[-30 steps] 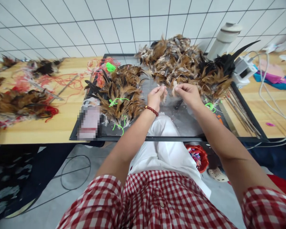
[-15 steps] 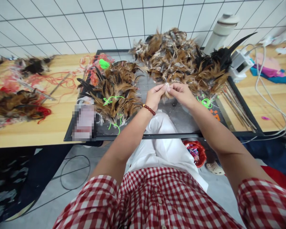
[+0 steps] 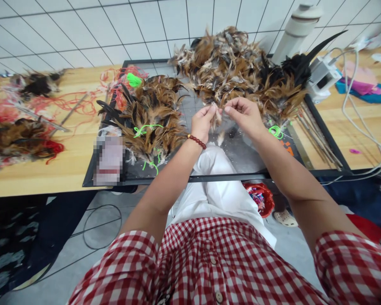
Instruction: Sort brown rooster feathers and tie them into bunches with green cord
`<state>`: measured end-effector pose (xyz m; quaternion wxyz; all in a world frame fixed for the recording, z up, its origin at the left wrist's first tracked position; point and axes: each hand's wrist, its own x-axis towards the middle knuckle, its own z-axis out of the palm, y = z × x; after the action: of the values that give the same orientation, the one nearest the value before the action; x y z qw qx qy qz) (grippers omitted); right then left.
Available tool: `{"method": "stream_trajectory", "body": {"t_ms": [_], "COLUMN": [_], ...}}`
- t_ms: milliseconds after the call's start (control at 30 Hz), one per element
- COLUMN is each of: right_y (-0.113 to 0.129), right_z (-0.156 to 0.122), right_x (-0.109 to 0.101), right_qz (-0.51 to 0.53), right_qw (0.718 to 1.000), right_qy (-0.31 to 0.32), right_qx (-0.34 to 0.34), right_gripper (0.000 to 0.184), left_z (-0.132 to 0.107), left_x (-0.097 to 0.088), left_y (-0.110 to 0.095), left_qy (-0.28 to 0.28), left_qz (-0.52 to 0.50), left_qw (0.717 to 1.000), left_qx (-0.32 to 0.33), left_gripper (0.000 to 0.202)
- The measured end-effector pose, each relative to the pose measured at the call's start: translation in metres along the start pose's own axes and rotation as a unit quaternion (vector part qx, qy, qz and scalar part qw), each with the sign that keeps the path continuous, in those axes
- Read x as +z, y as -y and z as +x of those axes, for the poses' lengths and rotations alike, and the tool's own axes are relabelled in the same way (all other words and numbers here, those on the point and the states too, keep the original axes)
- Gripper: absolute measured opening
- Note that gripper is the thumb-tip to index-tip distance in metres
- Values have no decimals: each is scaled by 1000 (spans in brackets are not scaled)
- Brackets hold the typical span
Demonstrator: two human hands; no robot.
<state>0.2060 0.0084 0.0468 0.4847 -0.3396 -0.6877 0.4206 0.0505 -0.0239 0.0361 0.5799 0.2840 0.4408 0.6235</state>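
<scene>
My left hand (image 3: 203,123), with a dark red bead bracelet at the wrist, pinches a small pale feather tuft (image 3: 214,119) above the black mat (image 3: 241,156). My right hand (image 3: 244,115) is closed in a pinch a finger's width to the right of it; what its fingertips hold is too small to make out. A small feather (image 3: 221,137) hangs or falls just below the hands. Behind them lies a big loose pile of brown feathers (image 3: 231,67). To the left sits a heap of feather bundles tied with green cord (image 3: 152,123).
A white cylinder (image 3: 296,31) and a small white device with cables (image 3: 322,78) stand at the back right. Thin sticks (image 3: 317,135) lie along the mat's right edge. Red cords and more feathers (image 3: 25,135) cover the wooden bench on the left. A red basket (image 3: 260,199) sits on the floor.
My hands met at the fingertips half a second ago and have now drawn slightly apart. A small feather has appeared below them.
</scene>
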Motion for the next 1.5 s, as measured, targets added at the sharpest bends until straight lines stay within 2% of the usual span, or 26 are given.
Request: {"method": "stream_trajectory", "body": {"t_ms": [167,267,400,567,767,933,1000,1067,1167,1233,1300,1367,1500], "right_y": [1,-2,-3,3,0,-1,2,6,9,9,9,10,13], "right_z": [-6,-7,-5,-5,-4,-3,-3,-4,-6,-8,-9,-10,-8], "right_x": [8,11,13,13,13,4,-4,-13,-19,-17,-13,-9,-9], "right_qz": [-46,-71,-60,13,5,-46,-83,-106,-129,-149,-154,-129,-20], "right_qw": [999,997,998,999,998,998,995,984,938,917,916,933,984], "right_qy": [3,-8,-12,-24,1,14,52,145,316,363,359,327,177], "right_qx": [5,11,17,39,64,45,14,-21,-57,-74,-85,-73,29], "right_gripper": [46,44,51,61,59,50,43,36,31,29,20,22,44], "left_z": [-1,-1,-3,-2,-1,0,3,6,9,11,11,9,3], "left_x": [3,3,3,1,1,1,-2,-6,-12,-14,-14,-13,-6], "left_y": [2,1,0,2,5,2,-1,-4,-8,-8,-8,-8,-8], "left_qy": [-18,-8,13,4,11,19,25,21,-4,-18,-24,-25,-17], "left_qz": [9,-3,-20,-33,-8,-1,-12,-24,-30,-27,-24,-21,-6], "left_qw": [999,999,1000,999,1000,1000,1000,999,999,999,999,999,1000], "left_qx": [27,37,16,-11,11,-11,-6,12,31,31,27,24,23], "left_gripper": [24,21,19,24,20,22,23,25,27,27,26,23,19]}}
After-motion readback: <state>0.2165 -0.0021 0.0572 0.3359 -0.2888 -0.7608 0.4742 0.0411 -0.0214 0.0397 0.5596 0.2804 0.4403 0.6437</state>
